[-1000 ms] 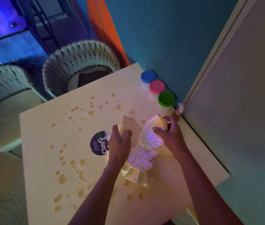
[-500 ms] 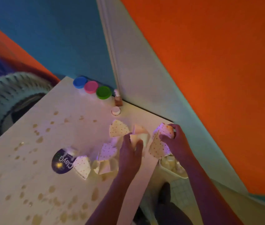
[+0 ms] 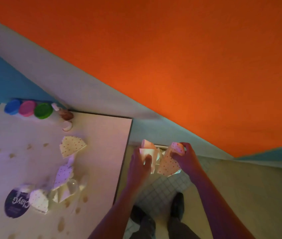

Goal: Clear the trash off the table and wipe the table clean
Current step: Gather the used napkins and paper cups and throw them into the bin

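— What's that in the hands?

— Torn paper scraps. The left hand (image 3: pixel 139 165) pinches a plain pale scrap (image 3: pixel 147 150) between thumb and curled fingers; it looks stiff, folded into a rough wedge with sharp creases. The right hand (image 3: pixel 186 156) has its fingers curled round a dotted scrap (image 3: pixel 168 163), cream paper with small red spots, flaring out below the grip like a cone.

— Over the table?

— No, both are held past the right edge of the table (image 3: pixel 102 135), out over the floor, close together but not touching as far as I can see. Just under them sits a small pale bin (image 3: pixel 161 153) (only its rim and some crumpled paper inside show between the hands).

— And what's left on the table?

— More of the same litter. One dotted piece (image 3: pixel 72 146) lies flat and fan-shaped toward the far side; a loose heap of torn bits (image 3: pixel 62 183), some spotted, some plain, trails toward the near left, well apart from both hands. Beside that heap is a round dark label (image 3: pixel 16 206) with white lettering. The tabletop is smooth and pale, speckled with brownish drip stains (image 3: pixel 60 225).

— Along the wall?

— Three round tubs in a row: blue lid (image 3: pixel 12 106), pink lid (image 3: pixel 27 108), green lid (image 3: pixel 43 110), then a small brown bottle (image 3: pixel 66 114) with a little white cap (image 3: pixel 67 125) beside it.
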Demonstrator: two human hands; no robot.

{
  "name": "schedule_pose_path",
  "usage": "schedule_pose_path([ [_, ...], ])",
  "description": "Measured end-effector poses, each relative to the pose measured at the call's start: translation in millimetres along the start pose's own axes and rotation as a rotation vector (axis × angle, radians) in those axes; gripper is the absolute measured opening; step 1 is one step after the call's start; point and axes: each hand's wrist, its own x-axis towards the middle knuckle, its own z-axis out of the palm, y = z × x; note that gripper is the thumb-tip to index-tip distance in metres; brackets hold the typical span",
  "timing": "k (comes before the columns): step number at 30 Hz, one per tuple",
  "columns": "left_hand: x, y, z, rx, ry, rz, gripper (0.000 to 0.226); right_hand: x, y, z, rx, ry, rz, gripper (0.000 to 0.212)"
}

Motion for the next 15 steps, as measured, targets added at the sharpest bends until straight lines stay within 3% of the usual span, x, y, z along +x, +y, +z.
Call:
schedule_pose_path([
  [7,17,-10,62,0.098,-0.083,-0.128,0.035,42,57,-35,0.019,0.025,0.101,0.048],
  [15,69,-81,131,0.195,-0.128,-0.173,0.037,107,138,-11,-0.048,0.031,0.13,0.048],
])
